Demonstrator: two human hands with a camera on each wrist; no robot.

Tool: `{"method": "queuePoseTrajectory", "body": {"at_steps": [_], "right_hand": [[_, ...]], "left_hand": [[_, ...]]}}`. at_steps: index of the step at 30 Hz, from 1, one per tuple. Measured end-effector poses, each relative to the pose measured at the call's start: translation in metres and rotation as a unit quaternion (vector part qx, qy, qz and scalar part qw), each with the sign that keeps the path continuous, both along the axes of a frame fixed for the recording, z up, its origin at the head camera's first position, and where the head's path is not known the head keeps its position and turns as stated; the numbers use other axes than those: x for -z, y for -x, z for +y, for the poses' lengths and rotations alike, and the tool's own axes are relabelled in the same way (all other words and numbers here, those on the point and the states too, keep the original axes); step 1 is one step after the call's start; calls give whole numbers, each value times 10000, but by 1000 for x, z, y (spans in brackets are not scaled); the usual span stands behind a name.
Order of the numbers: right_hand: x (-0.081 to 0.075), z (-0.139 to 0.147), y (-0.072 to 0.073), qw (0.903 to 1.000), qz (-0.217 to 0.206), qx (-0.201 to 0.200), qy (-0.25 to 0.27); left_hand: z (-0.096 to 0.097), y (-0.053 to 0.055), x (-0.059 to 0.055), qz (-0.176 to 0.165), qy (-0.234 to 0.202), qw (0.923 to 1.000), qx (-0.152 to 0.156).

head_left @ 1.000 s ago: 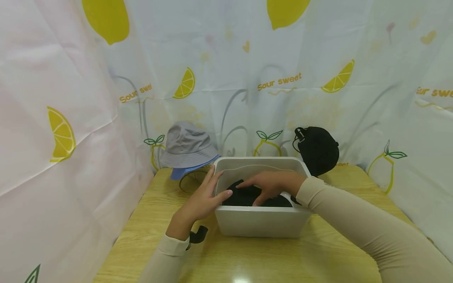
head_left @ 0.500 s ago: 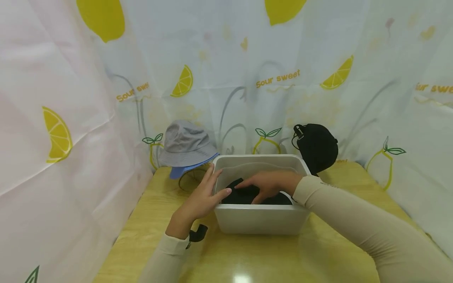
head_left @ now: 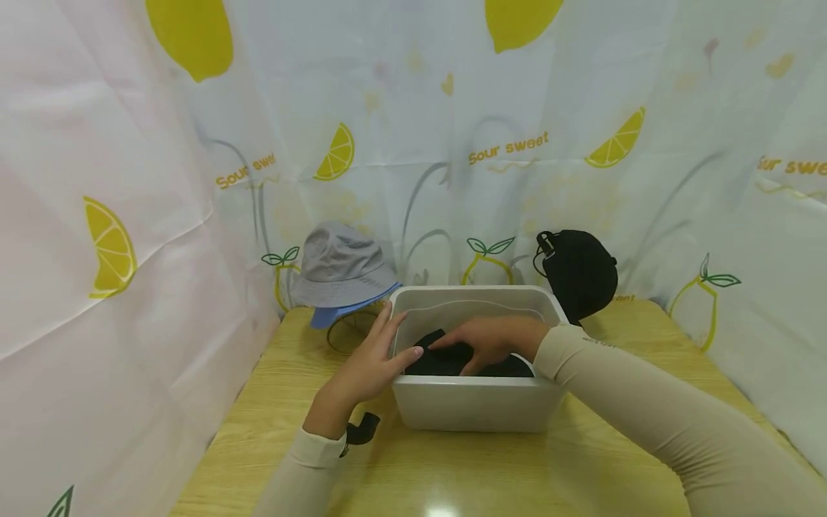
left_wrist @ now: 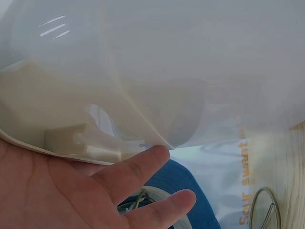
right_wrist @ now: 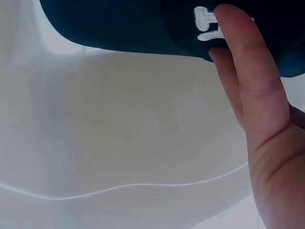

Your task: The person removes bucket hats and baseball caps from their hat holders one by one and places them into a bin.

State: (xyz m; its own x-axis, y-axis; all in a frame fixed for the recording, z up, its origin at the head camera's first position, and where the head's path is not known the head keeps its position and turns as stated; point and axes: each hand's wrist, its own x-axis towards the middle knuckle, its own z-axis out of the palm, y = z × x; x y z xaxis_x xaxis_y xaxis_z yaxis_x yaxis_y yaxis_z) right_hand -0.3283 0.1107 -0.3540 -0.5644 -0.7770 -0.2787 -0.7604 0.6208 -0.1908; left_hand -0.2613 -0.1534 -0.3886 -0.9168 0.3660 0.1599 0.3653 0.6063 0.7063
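Observation:
A white plastic bin [head_left: 472, 406] stands on the table in the head view. My left hand [head_left: 367, 368] rests against its left rim with straight, spread fingers; the thumb lies over the edge. My right hand [head_left: 494, 339] reaches down inside, thumb and index finger apart, touching a dark cap [head_left: 420, 359]. White embroidered letters on that cap [right_wrist: 206, 21] show in the right wrist view, with a straight finger over them. The left wrist view has my left hand [left_wrist: 90, 191] along the bin's translucent wall [left_wrist: 228, 62]. Other right-hand fingers are partly hidden.
At the back left, a grey bucket hat [head_left: 342, 262] sits over a blue hat [head_left: 332, 316] on a wire stand [head_left: 349, 334]. A black cap [head_left: 578, 273] hangs at the back right. Lemon-print cloth [head_left: 413, 108] surrounds the wooden table [head_left: 258, 431].
Both hands keep nearly the same places on and in the bin. The head view has tilted slightly and come back.

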Motion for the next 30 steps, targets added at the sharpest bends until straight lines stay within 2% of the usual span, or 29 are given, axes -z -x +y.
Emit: {"method": "queuePoseTrajectory", "body": {"at_steps": [13,20,30], "right_hand": [[-4,2,2,10000,-28,-32,73],[-4,5,1,9998,-141,18,131],[-9,13,10,9981,-168,-61,598]], "left_hand": [[1,-1,-3,125,-42,9999,37],[1,-1,-3,60,22,10000,47],[1,-1,-1,114,35,9999,-12]]}}
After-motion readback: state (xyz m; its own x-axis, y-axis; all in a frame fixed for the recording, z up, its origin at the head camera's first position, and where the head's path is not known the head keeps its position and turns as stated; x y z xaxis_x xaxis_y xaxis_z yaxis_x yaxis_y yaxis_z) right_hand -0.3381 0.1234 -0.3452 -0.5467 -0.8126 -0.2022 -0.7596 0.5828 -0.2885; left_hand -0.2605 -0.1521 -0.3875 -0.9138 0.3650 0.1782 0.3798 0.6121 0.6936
